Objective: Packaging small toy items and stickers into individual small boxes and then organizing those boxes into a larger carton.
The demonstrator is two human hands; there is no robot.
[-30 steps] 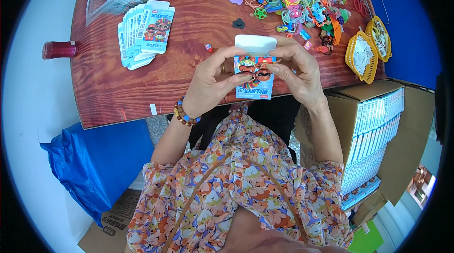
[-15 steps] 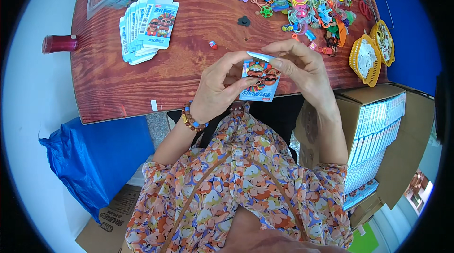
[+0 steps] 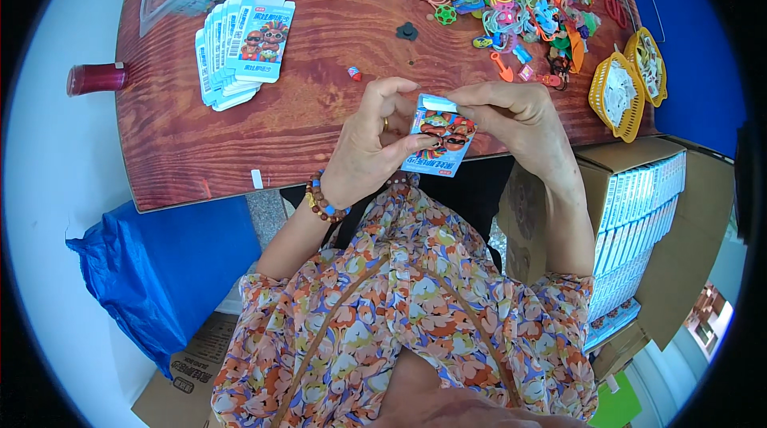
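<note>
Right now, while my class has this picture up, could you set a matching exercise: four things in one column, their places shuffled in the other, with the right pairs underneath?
Things
1. small light-blue box
2. fanned stack of cartons
3. red-handled scissors
4. open cardboard carton

Places
A. on the far right of the table, beyond the yellow baskets
B. in the left hand, with the right hand at its upper end
C. near the table's right end, holding rows of boxes
D. on the left part of the table

Right pairs: 1-B, 2-D, 3-A, 4-C
</note>
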